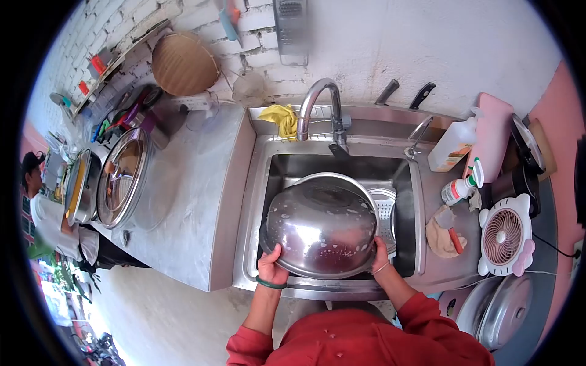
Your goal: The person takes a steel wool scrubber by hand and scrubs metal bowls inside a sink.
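A large stainless steel basin (322,226) is held tilted over the sink (406,183), its rounded outside facing up and dotted with drops or suds. My left hand (271,266), with a green bangle at the wrist, grips the rim at the lower left. On the lower right, my right hand (380,254) holds the rim too. Both hands are closed on the basin; the fingers underneath are hidden. Behind the basin, a perforated metal strainer (383,206) shows in part inside the sink. The curved faucet (334,100) stands above the basin's far side.
A yellow cloth (281,119) hangs on a wire rack by the faucet. To the right are a white jug (453,145), a spray bottle (459,189), a tan rag (442,235) and a small fan (504,236). A metal counter (183,183) adjoins on the left; a person (52,213) stands beyond.
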A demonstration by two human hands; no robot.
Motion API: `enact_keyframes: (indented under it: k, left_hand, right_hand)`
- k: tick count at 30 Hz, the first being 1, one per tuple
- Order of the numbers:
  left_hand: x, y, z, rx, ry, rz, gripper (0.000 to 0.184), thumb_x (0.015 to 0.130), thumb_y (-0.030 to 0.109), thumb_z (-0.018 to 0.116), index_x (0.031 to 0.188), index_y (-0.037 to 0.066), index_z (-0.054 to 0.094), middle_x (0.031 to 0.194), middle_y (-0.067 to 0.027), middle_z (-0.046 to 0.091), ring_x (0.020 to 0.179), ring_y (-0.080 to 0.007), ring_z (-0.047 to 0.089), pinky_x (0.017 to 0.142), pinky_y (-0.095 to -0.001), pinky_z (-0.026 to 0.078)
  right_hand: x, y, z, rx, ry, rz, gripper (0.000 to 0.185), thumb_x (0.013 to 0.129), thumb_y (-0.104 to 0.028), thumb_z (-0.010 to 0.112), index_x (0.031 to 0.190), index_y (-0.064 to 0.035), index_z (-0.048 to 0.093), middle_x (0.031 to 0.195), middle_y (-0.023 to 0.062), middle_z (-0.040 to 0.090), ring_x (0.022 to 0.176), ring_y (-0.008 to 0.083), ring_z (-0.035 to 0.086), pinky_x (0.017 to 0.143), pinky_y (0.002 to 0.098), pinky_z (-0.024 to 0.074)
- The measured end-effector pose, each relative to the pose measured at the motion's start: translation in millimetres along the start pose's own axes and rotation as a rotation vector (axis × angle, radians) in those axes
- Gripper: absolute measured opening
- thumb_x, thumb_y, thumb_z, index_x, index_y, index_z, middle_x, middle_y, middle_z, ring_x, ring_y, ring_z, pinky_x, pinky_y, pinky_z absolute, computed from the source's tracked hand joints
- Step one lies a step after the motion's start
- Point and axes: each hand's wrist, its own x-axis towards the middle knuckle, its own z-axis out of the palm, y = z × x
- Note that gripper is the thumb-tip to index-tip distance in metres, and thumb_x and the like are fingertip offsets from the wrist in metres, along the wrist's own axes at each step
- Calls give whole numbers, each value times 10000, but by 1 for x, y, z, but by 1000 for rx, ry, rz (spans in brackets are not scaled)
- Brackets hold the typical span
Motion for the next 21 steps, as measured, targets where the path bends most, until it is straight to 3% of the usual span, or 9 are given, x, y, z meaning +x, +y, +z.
enact_keyframes:
  k: [3, 8, 10, 11, 14, 17, 19, 20, 21]
  left_hand:
    - [-12, 22, 16, 63, -61, 40, 371, 827, 94, 581, 1182, 22, 500, 1125, -109, 578, 1043, -270, 545, 936, -409, 416]
    - [-26, 54, 33, 111, -65, 126, 366, 853, 96, 547, 1202, 15, 471, 1125, -120, 570, 1028, -268, 556, 906, -424, 443]
    - [-29, 61, 30, 162, -107, 123, 382, 858, 121, 549, 1213, 7, 463, 1154, -122, 561, 1059, -273, 541, 931, -419, 424]
    - [-30, 63, 27, 173, -105, 127, 382, 858, 121, 549, 1213, 7, 463, 1154, -122, 561, 1059, -273, 541, 931, -419, 424]
    - [-34, 59, 30, 288, -26, 164, 405, 793, 62, 626, 1169, -5, 490, 1092, -107, 580, 1002, -237, 563, 890, -373, 445]
    - [-31, 52, 33, 382, -6, 169, 408, 785, 51, 633, 1163, -10, 491, 1078, -106, 587, 983, -228, 573, 877, -358, 451]
    - [-25, 49, 42, 383, 5, 120, 367, 786, 35, 630, 1134, -7, 520, 1039, -92, 607, 945, -215, 590, 854, -346, 462]
    - [-21, 49, 42, 382, 7, 126, 367, 786, 35, 630, 1134, -7, 520, 1039, -92, 607, 945, -215, 590, 854, -346, 462]
    - [-16, 50, 41, 423, 9, 70, 373, 784, 23, 624, 1141, -1, 518, 1041, -94, 608, 950, -222, 590, 859, -355, 464]
  right_hand:
    - [5, 7, 28, -119, 103, 217, 595, 875, -540, 400, 1189, -48, 515, 1137, 123, 582, 1033, 295, 549, 922, 423, 421]
    - [59, 17, 20, -320, 303, 228, 559, 864, -488, 452, 1192, -40, 516, 1094, 135, 603, 1009, 266, 567, 892, 389, 431]
    - [103, 21, -6, -1074, 32, -212, 508, 827, -398, 539, 1181, -34, 520, 998, 155, 635, 949, 270, 598, 827, 358, 456]
    - [64, 4, 41, -1369, 240, -404, 452, 779, -313, 599, 1132, -37, 538, 917, 170, 644, 880, 306, 611, 764, 358, 469]
    - [75, 8, 44, -1912, 219, -693, 311, 788, -265, 565, 1039, -82, 575, 981, 165, 622, 944, 348, 583, 789, 419, 463]
    - [96, 49, 14, -2187, 268, -566, 271, 761, -239, 592, 997, -116, 547, 920, 158, 619, 996, 309, 571, 767, 447, 472]
    - [152, 90, -42, -1947, 206, -143, 291, 748, -232, 589, 1005, -99, 554, 959, 179, 607, 1015, 319, 555, 801, 454, 462]
    - [157, 107, -73, -1950, 199, -145, 291, 748, -232, 589, 1005, -99, 554, 959, 179, 607, 1015, 319, 555, 801, 454, 462]
    - [158, 120, -102, -2301, -167, -333, 287, 748, -228, 587, 995, -86, 561, 948, 179, 613, 993, 329, 566, 814, 446, 460]
